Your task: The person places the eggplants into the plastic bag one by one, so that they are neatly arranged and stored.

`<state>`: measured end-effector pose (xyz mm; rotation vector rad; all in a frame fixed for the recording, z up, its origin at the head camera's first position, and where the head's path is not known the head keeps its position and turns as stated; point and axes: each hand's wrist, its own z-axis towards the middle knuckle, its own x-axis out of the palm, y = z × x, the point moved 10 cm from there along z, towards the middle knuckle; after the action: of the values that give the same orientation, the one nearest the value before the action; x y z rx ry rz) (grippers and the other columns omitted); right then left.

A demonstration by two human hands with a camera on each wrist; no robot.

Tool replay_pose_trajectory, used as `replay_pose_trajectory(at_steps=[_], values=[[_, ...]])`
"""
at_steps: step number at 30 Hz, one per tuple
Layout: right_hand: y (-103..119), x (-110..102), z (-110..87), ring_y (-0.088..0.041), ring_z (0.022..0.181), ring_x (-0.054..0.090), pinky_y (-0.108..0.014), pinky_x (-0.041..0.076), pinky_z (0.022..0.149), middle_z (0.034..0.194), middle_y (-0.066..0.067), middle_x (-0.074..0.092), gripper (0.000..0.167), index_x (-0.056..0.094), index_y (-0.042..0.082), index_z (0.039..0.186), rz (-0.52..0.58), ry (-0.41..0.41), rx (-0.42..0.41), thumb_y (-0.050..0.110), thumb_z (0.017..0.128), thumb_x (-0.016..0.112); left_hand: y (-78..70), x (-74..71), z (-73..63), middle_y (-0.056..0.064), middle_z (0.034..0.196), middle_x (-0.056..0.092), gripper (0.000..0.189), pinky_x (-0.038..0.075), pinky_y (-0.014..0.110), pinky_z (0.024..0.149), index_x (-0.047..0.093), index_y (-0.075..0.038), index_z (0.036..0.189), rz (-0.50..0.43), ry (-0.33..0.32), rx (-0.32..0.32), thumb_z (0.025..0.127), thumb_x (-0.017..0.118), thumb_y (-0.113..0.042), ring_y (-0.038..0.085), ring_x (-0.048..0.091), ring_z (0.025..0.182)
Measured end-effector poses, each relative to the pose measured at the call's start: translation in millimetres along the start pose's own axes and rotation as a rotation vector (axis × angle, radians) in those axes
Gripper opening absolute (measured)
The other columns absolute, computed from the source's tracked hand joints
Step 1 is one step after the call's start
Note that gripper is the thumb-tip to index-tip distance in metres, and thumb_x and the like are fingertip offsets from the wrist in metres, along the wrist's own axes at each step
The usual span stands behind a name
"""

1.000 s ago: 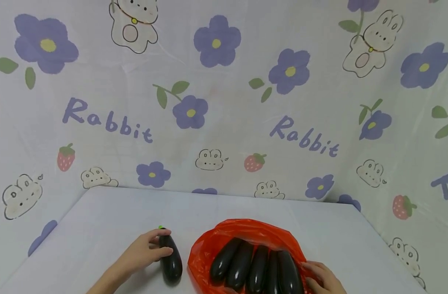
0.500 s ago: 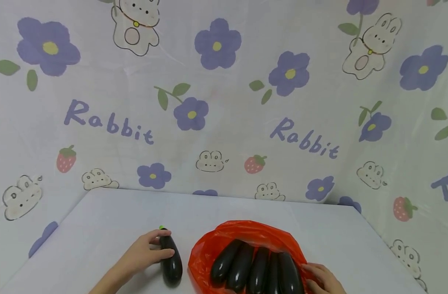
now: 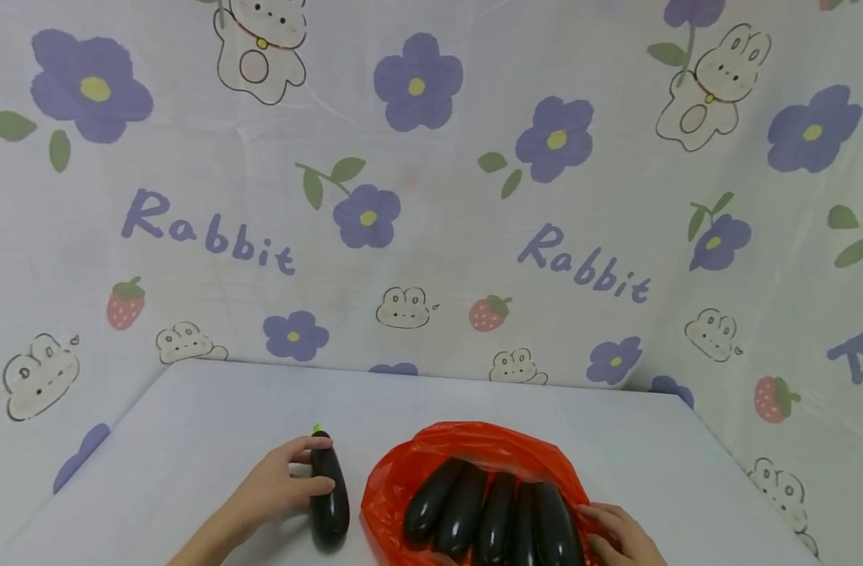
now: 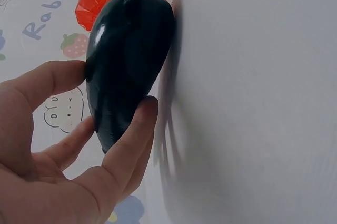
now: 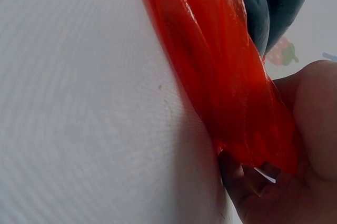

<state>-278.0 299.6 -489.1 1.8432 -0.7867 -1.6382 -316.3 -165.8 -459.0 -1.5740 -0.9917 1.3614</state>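
Note:
My left hand (image 3: 279, 486) grips a dark, glossy eggplant (image 3: 330, 511) left of the bag, thumb on one side and fingers on the other. Its green stem end points away from me. In the left wrist view the eggplant (image 4: 126, 45) shows its rounded end towards the red bag, and a shadow falls on the white surface beside it. Several more eggplants (image 3: 498, 515) lie side by side in the open red plastic bag (image 3: 467, 432). At the bag's right edge my right hand (image 3: 624, 534) pinches the red plastic (image 5: 231, 97) between thumb and fingers.
The bag and the loose eggplant are on a white table (image 3: 247, 401). Behind it hangs a pale curtain (image 3: 446, 196) printed with rabbits, purple flowers and strawberries. The bag's near side runs out of the head view.
The eggplant in my left hand has shifted slightly away from me and stands a little straighter, its stem end higher in view. My right hand and the bag look the same.

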Motion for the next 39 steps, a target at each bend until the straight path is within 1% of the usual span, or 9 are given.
replay_pose_trajectory(at_steps=[3,8,14,20,24,32,39], values=[[-0.1,-0.5,0.6,-0.029,0.107,0.055,-0.053,0.051,0.089,0.130,-0.014,0.054,0.039,0.061,0.003,0.130,-0.007,-0.005,0.003,0.010,0.092,0.062,-3.8,1.7,-1.8,0.022,0.128,0.054,0.059,0.057,0.040,0.074,0.061,-0.008,0.131,-0.028,0.023,0.015,0.077,0.084,-0.013,0.030,0.063,0.095],[-0.9,-0.8,1.8,-0.028,0.106,0.056,-0.053,0.051,0.089,0.129,-0.013,0.055,0.038,0.062,0.003,0.128,-0.029,-0.018,-0.001,0.010,0.091,0.062,-6.4,3.9,-3.9,0.023,0.131,0.051,0.060,0.057,0.041,0.076,0.059,-0.008,0.132,-0.050,0.051,0.017,0.077,0.083,-0.011,0.031,0.063,0.097],[-3.4,-1.5,2.3,-0.029,0.106,0.056,-0.053,0.051,0.089,0.128,-0.013,0.055,0.037,0.063,0.003,0.127,-0.031,-0.022,-0.012,0.010,0.091,0.063,-8.2,4.0,-1.9,0.022,0.130,0.052,0.060,0.057,0.042,0.074,0.059,-0.008,0.131,-0.030,0.043,0.003,0.076,0.083,-0.010,0.031,0.063,0.096],[-0.7,-1.5,1.2,-0.028,0.106,0.056,-0.053,0.051,0.089,0.128,-0.013,0.055,0.037,0.063,0.003,0.127,-0.029,-0.029,-0.011,0.010,0.091,0.063,-5.1,3.6,1.1,0.020,0.130,0.052,0.060,0.057,0.043,0.073,0.060,-0.011,0.131,-0.011,0.028,-0.014,0.076,0.083,-0.010,0.031,0.063,0.094],[0.2,-1.3,1.2,-0.028,0.106,0.056,-0.053,0.051,0.089,0.128,-0.013,0.055,0.037,0.063,0.003,0.127,-0.024,-0.031,-0.003,0.009,0.090,0.063,-5.9,5.0,1.3,0.021,0.131,0.051,0.060,0.057,0.043,0.073,0.059,-0.011,0.132,-0.026,0.037,-0.005,0.076,0.082,-0.008,0.030,0.064,0.093],[0.8,-0.2,2.1,-0.029,0.106,0.056,-0.054,0.050,0.089,0.128,-0.013,0.056,0.038,0.064,0.004,0.127,-0.058,-0.031,0.010,0.011,0.090,0.064,-10.4,8.2,0.5,0.021,0.130,0.050,0.060,0.057,0.045,0.075,0.059,-0.010,0.132,-0.064,0.075,0.015,0.077,0.081,-0.007,0.031,0.064,0.095],[3.2,-1.2,3.0,-0.030,0.107,0.056,-0.055,0.050,0.090,0.127,-0.014,0.056,0.037,0.063,0.002,0.127,-0.060,-0.022,-0.021,0.009,0.091,0.063,-11.8,8.6,1.0,0.018,0.129,0.049,0.061,0.057,0.043,0.077,0.058,-0.011,0.133,-0.077,0.083,0.036,0.076,0.080,-0.007,0.030,0.065,0.097]])
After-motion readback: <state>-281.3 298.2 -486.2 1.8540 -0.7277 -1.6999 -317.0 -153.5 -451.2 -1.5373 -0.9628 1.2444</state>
